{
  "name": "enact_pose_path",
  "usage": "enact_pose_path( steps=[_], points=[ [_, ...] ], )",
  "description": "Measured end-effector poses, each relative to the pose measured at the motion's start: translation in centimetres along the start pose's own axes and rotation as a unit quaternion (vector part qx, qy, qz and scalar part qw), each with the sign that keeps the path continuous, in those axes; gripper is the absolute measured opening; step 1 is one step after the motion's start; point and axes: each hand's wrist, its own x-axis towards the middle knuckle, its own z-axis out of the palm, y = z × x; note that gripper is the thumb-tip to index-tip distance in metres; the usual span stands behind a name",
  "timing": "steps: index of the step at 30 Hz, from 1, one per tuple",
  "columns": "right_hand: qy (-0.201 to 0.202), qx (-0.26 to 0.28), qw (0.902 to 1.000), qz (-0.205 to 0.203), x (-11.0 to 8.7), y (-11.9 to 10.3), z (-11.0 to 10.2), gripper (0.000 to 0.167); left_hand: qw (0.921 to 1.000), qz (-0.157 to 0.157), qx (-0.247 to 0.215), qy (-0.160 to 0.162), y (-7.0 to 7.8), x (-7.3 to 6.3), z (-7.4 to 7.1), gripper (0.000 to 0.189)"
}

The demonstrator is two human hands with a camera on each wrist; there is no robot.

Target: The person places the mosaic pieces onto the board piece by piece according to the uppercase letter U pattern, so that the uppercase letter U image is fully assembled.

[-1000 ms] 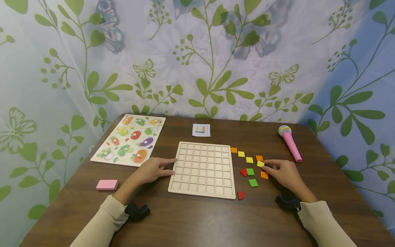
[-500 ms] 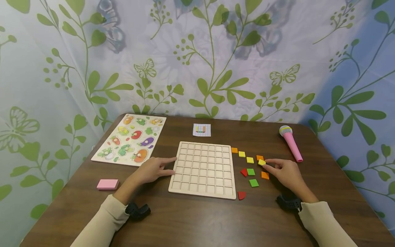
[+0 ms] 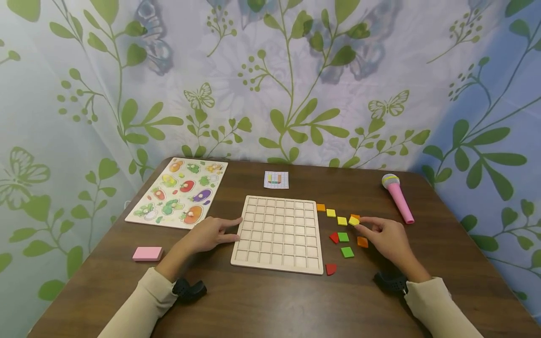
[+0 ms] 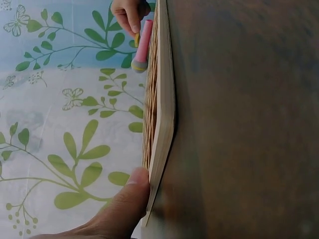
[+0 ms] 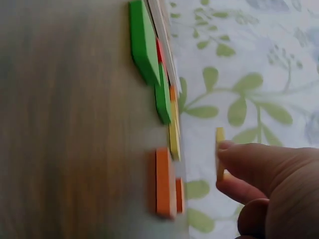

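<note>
Head view puts a leaf-and-butterfly backdrop (image 3: 291,84) in front of you, with the dark wooden counter (image 3: 270,305) below it. A vegetable puzzle board (image 3: 179,191) lies to your left, the pale gridded board (image 3: 276,234) near the middle. Your left hand (image 3: 210,233) comes in from the side, grip spread, thumb and index finger at the gridded board's left edge. Your right hand (image 3: 385,237) is raised beside the scattered tiles (image 3: 348,252), its grip pinching a yellow tile (image 3: 353,221) clear of the counter, right of the gridded board.
</note>
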Motion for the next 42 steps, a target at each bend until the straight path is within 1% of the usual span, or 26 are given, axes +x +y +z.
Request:
enact_pose_path(
  steps=[3,6,10,14,21,25,28,32,35,39,42],
  points=[
    [-0.001,0.001,1.0000,-0.003,0.1,-1.0,0.3,0.032,1.0000,0.000,-0.001,-0.001,-0.1,0.0,0.1,0.064],
    [-0.012,-0.007,0.9999,0.000,0.3,-1.8,0.5,0.033,1.0000,0.002,-0.002,-0.001,-0.1,0.0,0.2,0.066],
    [-0.040,-0.013,0.9991,0.005,0.7,-2.6,0.8,0.033,1.0000,0.000,0.002,0.003,-0.3,0.1,0.3,0.066],
    [-0.066,0.001,0.9977,0.014,1.3,-3.2,1.2,0.035,1.0000,-0.003,0.004,0.005,-0.4,0.2,0.3,0.066],
    [-0.065,0.017,0.9977,-0.006,2.4,-5.0,2.6,0.032,1.0000,-0.001,0.005,0.002,-0.3,0.4,0.3,0.065],
    [-0.073,0.037,0.9966,-0.007,2.8,-6.1,3.3,0.030,1.0000,-0.004,0.008,0.002,-0.2,0.2,0.4,0.065],
    [-0.070,0.045,0.9965,-0.013,3.0,-6.7,3.7,0.028,0.9999,-0.008,0.008,0.003,-0.2,0.0,0.3,0.064],
    [-0.074,0.053,0.9958,-0.013,3.2,-7.2,4.2,0.027,1.0000,-0.002,0.005,0.005,-0.2,-0.1,0.4,0.063],
    [-0.075,0.058,0.9952,-0.021,3.4,-7.6,4.7,0.028,1.0000,0.004,0.003,0.006,-0.1,0.0,0.4,0.063],
    [-0.071,0.071,0.9941,-0.042,4.1,-8.8,5.3,0.027,1.0000,0.001,0.005,0.008,-0.1,0.0,0.3,0.063],
    [-0.075,0.078,0.9932,-0.044,4.7,-10.0,5.7,0.027,0.9999,-0.004,0.008,0.010,-0.1,0.0,0.2,0.063]
  ],
)
